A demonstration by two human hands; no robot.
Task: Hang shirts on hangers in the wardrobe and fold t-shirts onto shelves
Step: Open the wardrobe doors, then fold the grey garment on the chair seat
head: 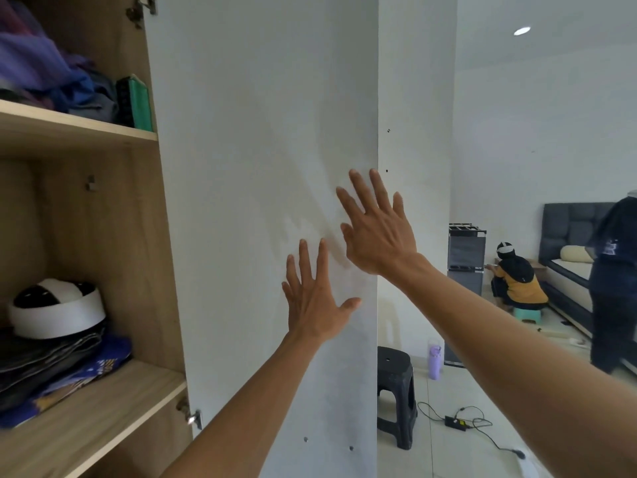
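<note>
While both arms reach fwd, left hand (315, 301) and right hand (375, 232) lie flat w/ fingers spread on the white wardrobe door (262, 167), grasping nothing. Door stands open; folded t-shirts (58, 370) sit stacked on lower shelf (113, 405), under a white headset (57, 310). More clothes (51, 70) heaped on upper shelf (79, 124).

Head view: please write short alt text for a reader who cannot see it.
Both hands, left hand and right hand, lie open with spread fingers on a white wardrobe door. Wooden shelves at left hold folded clothes.
</note>
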